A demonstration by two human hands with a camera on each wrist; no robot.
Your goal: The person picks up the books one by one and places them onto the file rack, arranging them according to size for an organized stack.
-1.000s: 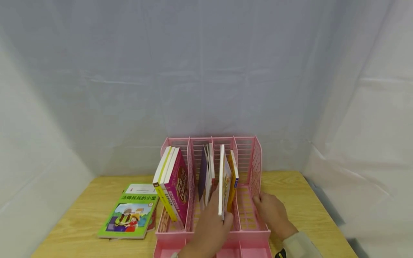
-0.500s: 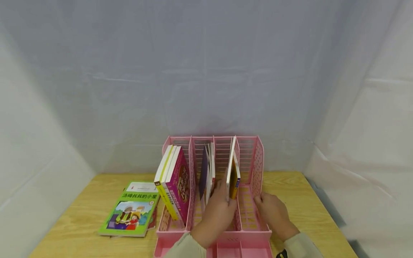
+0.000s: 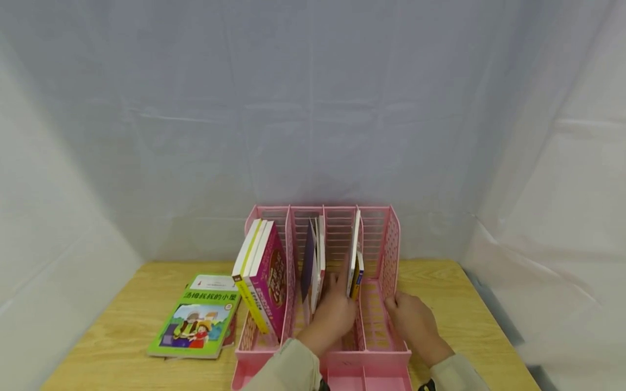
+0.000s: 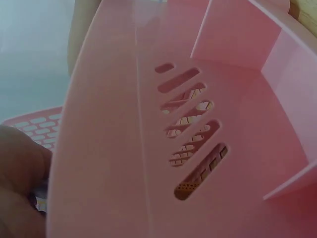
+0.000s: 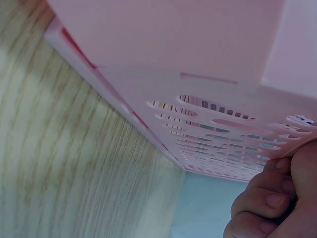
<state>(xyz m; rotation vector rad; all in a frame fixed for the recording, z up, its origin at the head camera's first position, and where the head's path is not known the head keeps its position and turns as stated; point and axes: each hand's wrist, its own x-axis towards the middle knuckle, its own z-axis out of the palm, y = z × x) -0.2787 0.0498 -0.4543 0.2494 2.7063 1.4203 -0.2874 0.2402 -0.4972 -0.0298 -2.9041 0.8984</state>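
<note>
A pink desktop file rack [image 3: 323, 358] with upright dividers stands on the table. In its third compartment from the left, my left hand [image 3: 332, 312] holds a thin white-edged book [image 3: 354, 244] low at its near edge. The book stands nearly upright against a yellow-and-blue book [image 3: 359, 277] by the divider. The left wrist view shows mostly the rack's front, with part of the left hand [image 4: 20, 183] at its edge. My right hand [image 3: 413, 326] grips the front edge of the rack's right side wall, its fingers [image 5: 262, 203] curled on the outer side in the right wrist view.
Thick yellow and magenta books [image 3: 264, 277] lean in the leftmost compartment. Several thin books [image 3: 315, 266] stand in the second. Left of the rack, a green picture book [image 3: 195, 326] lies on a small pile on the wooden table [image 3: 107, 336]. Pale sheeting [image 3: 313, 108] surrounds the table.
My left hand has moved the white-edged book right and away from me, up against the yellow-and-blue book. The right hand has stayed on the side wall.
</note>
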